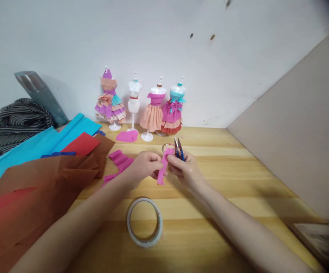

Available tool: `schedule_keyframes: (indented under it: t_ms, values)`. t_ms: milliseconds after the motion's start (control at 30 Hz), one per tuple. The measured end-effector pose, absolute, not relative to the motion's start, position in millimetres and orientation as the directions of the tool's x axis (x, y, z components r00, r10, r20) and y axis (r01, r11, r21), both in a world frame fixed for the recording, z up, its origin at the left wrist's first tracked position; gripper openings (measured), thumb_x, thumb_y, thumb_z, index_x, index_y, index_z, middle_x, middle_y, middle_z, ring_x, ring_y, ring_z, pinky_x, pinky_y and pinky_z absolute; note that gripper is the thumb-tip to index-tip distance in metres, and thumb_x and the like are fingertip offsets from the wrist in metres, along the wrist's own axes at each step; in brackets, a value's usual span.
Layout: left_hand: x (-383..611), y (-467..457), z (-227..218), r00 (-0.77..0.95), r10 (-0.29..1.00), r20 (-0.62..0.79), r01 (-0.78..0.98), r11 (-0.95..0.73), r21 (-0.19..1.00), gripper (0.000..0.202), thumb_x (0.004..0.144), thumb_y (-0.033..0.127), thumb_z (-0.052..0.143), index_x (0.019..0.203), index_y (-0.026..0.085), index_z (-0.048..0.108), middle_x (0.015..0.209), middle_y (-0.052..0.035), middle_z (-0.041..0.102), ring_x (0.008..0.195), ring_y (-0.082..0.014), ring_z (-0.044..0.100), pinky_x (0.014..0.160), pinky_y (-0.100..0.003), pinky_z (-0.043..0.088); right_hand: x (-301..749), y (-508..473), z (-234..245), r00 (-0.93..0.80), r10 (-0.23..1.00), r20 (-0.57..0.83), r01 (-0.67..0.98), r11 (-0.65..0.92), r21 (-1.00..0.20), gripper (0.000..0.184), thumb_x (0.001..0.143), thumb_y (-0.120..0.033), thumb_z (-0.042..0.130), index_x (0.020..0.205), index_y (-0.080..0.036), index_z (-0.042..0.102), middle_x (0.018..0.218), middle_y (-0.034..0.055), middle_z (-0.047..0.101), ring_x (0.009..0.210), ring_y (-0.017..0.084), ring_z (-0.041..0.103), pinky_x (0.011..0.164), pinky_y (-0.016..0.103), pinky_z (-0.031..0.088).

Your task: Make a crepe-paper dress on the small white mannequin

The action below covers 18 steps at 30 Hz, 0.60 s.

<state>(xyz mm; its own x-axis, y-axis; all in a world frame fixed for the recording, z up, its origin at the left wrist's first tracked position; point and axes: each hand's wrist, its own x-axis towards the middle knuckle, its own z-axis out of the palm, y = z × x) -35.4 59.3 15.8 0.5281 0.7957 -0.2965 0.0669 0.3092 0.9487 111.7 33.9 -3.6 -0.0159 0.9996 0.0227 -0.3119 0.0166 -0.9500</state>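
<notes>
Head view: pink strip [162, 167] pinched between left hand [144, 165] and right hand [185, 170], snips [179, 148] in right.

Bench [238, 182]: pale wood planks with a yellowish finish, grain running left to right. Its back edge meets a white wall [153, 38], matte and lightly scuffed. 3 dark spots [212, 37] sit high on the wall, toward the right. Faint smudges [210, 121] show low on the wall near the bench's back right corner. A plain beige panel [295, 125] stands along the right edge and joins the wall at that corner. Light is soft and even, with a dim shadow band on the wood beside the panel.
</notes>
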Motion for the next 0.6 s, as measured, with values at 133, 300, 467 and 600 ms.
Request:
schedule_keyframes:
  t_ms: [133,300,467,600]
  values:
    - [-36.2,59.6,14.5,0.54,0.765,-0.351,0.086,0.364,0.927,0.008,0.069,0.02,0.057,0.065,0.014,0.058,0.058,-0.0027,0.066,0.048,-0.0095,0.059,0.051,-0.02,0.045,113.2,34.4,0.1,0.021,1.0,0.001,-0.314,0.007,-0.949,0.045,0.061,-0.038,0.084,0.064,-0.021,0.042,0.044,-0.0123,0.028,0.038,0.002,0.018,0.04,0.023,0.009]
    - [-39.4,60.4,11.8,0.605,0.739,-0.297,-0.032,0.395,0.918,0.03,0.071,0.043,0.066,0.068,0.014,0.059,0.056,-0.002,0.061,0.048,-0.0092,0.056,0.049,-0.021,0.044,117.3,36.8,1.7,0.031,1.0,-0.004,-0.307,0.005,-0.952,0.04,0.063,-0.038,0.083,0.067,-0.02,0.047,0.044,-0.0121,0.029,0.039,0.002,0.017,0.041,0.023,0.008]
    - [-39.4,61.1,8.0,0.644,0.713,-0.276,-0.013,0.371,0.928,0.023,0.059,0.03,0.073,0.063,0.014,0.057,0.054,0.0015,0.057,0.046,-0.0059,0.05,0.05,-0.021,0.043,118.1,37.4,2.0,0.025,1.0,-0.012,-0.286,-0.004,-0.958,0.04,0.061,-0.039,0.083,0.069,-0.02,0.049,0.044,-0.0121,0.03,0.039,0.003,0.018,0.04,0.023,0.008]
    - [-38.7,63.1,7.0,0.625,0.729,-0.28,0.011,0.35,0.937,0.019,0.06,0.027,0.069,0.061,0.014,0.056,0.052,0.002,0.055,0.045,-0.0053,0.048,0.05,-0.02,0.041,118.9,38.1,2.3,0.025,1.0,-0.007,-0.271,0.0,-0.963,0.041,0.06,-0.039,0.083,0.067,-0.02,0.047,0.044,-0.0125,0.028,0.039,0.002,0.017,0.041,0.023,0.007]
